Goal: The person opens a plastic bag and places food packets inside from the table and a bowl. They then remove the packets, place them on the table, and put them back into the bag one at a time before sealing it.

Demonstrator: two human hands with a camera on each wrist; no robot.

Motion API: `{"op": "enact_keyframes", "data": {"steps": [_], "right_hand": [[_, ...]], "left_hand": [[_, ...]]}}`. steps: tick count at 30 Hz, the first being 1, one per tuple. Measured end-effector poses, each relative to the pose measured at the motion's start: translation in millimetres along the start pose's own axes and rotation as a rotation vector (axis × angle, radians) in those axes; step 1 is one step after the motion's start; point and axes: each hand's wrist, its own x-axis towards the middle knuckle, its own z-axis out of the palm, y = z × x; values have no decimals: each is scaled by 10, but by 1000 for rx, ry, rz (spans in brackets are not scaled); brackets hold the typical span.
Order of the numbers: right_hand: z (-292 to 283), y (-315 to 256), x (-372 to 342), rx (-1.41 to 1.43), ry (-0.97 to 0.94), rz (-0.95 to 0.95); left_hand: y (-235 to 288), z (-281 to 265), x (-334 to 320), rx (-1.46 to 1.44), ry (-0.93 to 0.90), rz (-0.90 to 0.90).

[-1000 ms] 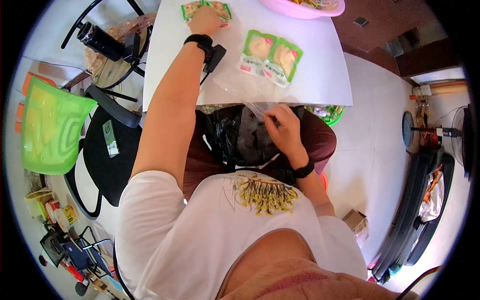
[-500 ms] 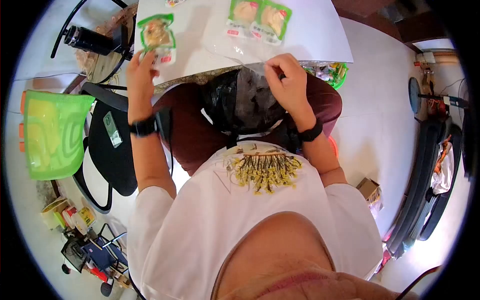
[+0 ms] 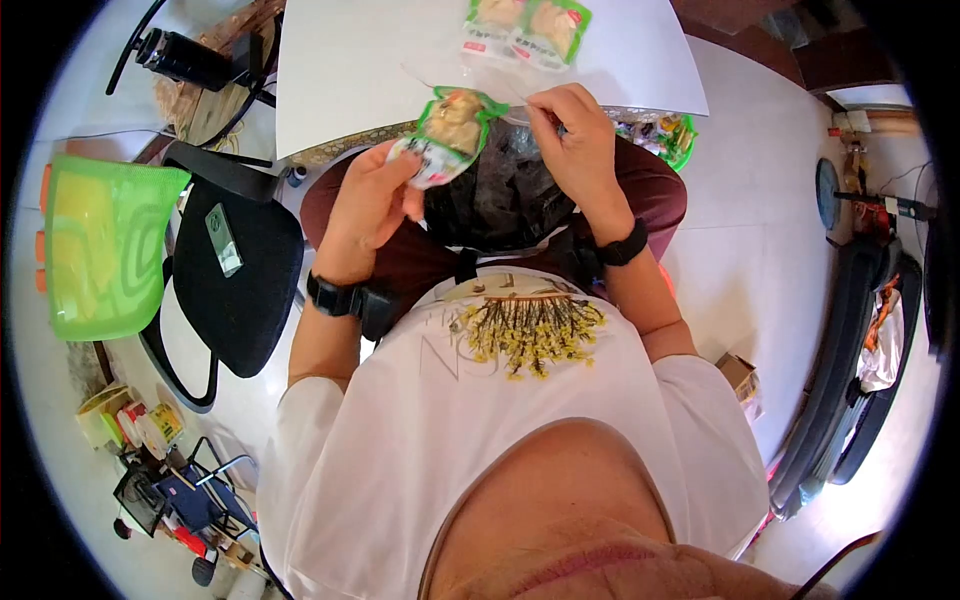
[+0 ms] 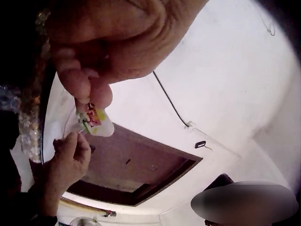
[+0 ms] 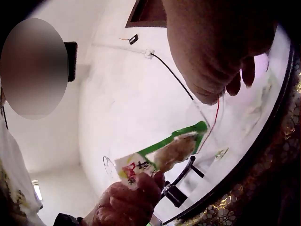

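My left hand (image 3: 372,200) grips the white lower end of a green-edged snack packet (image 3: 452,125) with pale food inside, tilted above my lap near the table's front edge. In the right wrist view the same packet (image 5: 176,153) shows its windowed side, with the left hand (image 5: 124,200) at its printed end. Between thumb and fingers my right hand (image 3: 575,140) pinches the edge of a clear plastic bag (image 3: 508,88), whose thin film spreads over the table edge. Two similar packets (image 3: 550,32) lie side by side on the table beyond the bag.
The white table (image 3: 350,75) has a patterned cloth edge. A black plastic bag (image 3: 500,195) hangs between my knees. Beneath the table's right side is a green basin (image 3: 680,145) of small packets. A black chair (image 3: 240,275) with a phone on its seat stands at left.
My left hand has brought a packet from the table's far left toward the right hand, over my lap. The right hand keeps its pinch on the clear bag, now slightly higher in view.
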Motion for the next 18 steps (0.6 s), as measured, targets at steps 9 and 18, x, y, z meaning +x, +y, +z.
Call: {"op": "enact_keyframes", "data": {"steps": [9, 18], "right_hand": [[-42, -44, 5, -82, -3, -63], [-17, -23, 10, -55, -4, -103]], "left_hand": [[32, 391, 504, -42, -34, 33], [48, 632, 1083, 21, 71, 79]]}}
